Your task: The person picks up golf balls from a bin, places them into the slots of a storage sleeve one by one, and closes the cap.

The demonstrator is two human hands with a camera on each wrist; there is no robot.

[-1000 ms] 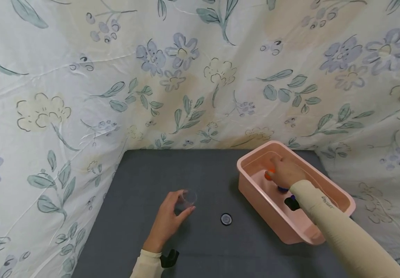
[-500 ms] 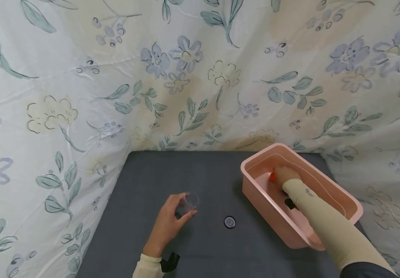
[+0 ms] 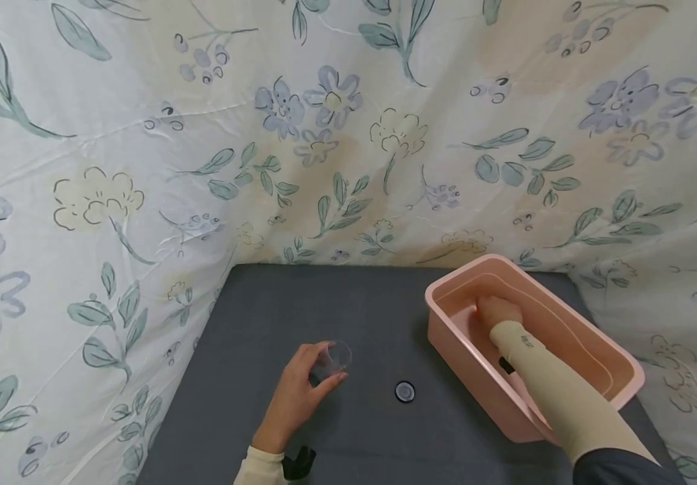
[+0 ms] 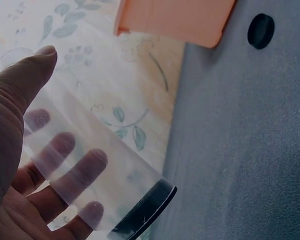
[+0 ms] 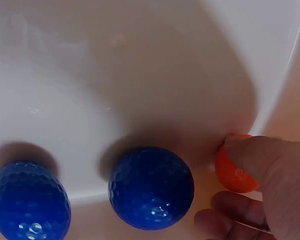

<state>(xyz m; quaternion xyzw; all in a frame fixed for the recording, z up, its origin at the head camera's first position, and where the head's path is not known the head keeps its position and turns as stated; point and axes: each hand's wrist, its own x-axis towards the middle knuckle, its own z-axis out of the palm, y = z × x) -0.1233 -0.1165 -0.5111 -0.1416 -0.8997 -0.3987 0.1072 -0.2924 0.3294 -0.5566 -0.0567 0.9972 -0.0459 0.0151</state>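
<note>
1. Gripping a clear cup [image 3: 334,359], the left hand [image 3: 297,394] curls thumb and fingers [image 4: 72,176] round its wall and holds it at the grey table [image 3: 300,303]; the left wrist view shows the cup tilted, with nothing inside it.
2. The right hand [image 3: 496,313] is down inside the pink tub [image 3: 566,397], at its far end.
3. In the right wrist view its thumb and fingertips [image 5: 250,156] pinch an orange ball [image 5: 235,172] that sits against the tub's pale wall, low by the floor; whether it has left the floor cannot be told.
4. Two blue balls [image 5: 151,186] lie loose on the tub floor beside it, untouched.
5. A small dark cap [image 3: 405,391] lies flat on the table between cup and tub, apart from both.
6. Judging by this, the work is early: the cup is in hand and the ball is grasped but not yet out of the tub, and the blue balls are unhandled.
</note>
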